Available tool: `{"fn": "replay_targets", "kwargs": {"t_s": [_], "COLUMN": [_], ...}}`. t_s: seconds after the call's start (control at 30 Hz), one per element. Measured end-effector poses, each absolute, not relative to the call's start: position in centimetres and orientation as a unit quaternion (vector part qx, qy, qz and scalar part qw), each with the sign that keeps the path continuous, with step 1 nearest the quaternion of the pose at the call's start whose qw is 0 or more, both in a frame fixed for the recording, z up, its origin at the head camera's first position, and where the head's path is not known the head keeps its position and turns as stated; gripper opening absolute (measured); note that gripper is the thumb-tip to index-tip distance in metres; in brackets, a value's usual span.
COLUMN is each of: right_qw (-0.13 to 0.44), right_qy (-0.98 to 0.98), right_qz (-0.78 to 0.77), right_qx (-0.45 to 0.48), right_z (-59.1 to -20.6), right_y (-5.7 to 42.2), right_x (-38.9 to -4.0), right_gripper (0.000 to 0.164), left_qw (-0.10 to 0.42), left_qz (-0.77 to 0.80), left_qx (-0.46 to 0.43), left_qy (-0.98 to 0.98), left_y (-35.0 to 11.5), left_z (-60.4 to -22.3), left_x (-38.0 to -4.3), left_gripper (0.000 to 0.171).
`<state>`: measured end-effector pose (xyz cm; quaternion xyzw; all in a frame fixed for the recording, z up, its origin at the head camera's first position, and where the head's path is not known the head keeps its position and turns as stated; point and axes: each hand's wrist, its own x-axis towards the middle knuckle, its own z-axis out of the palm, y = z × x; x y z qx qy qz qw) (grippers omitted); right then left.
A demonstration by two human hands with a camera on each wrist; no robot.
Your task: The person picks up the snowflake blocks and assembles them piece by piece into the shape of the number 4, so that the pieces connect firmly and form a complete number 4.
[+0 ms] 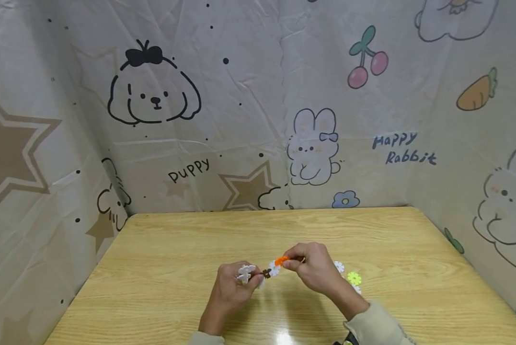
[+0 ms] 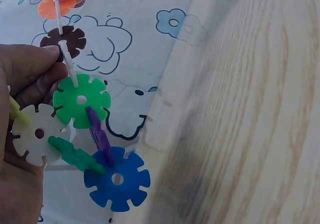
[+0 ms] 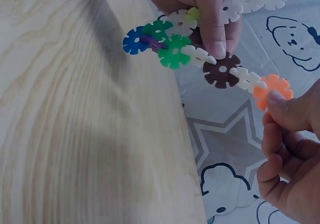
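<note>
My left hand pinches a brown notched plastic disc, part of a chain of interlocked snowflake discs. Between the thumb and fingers of my right hand is an orange disc at one end, joined to the brown one through a white disc. From the brown disc the chain runs on through another white piece to a bright green disc, a purple disc, a blue disc and a darker green disc. More white discs and a yellow one lie along my left palm, partly hidden.
On the wooden table, right of my right hand, lie a yellow-green disc and white discs, partly behind my wrist. A printed cloth with cartoon animals stands round the table's back and sides.
</note>
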<state>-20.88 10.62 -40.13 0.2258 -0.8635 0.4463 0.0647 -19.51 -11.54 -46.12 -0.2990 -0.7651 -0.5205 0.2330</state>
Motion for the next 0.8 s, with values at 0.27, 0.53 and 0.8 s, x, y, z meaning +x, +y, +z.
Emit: {"fn": "replay_targets", "kwargs": {"t_s": [0.27,0.53,0.8], "right_qw": [0.032,0.021,0.031], "right_qy": [-0.857,-0.850,-0.851], "right_qz": [0.457,0.465,0.457], "right_qx": [0.235,0.245,0.258], "right_z": [-39.5,-39.2,-39.0], "right_y": [11.2,11.3,11.5], "right_x": [-21.0,-20.9,-20.9], "right_gripper": [0.004,0.004,0.005], "left_qw": [0.202,0.161,0.176], "left_qz": [-0.533,-0.546,-0.532], "left_qx": [-0.299,-0.276,-0.273], "left_qy": [-0.765,-0.775,-0.782], "left_y": [-11.3,-11.5,-11.3], "left_z": [-46.1,-45.8,-45.9], "left_x": [-19.6,-19.5,-19.4], "left_gripper": [0.017,0.015,0.012]}}
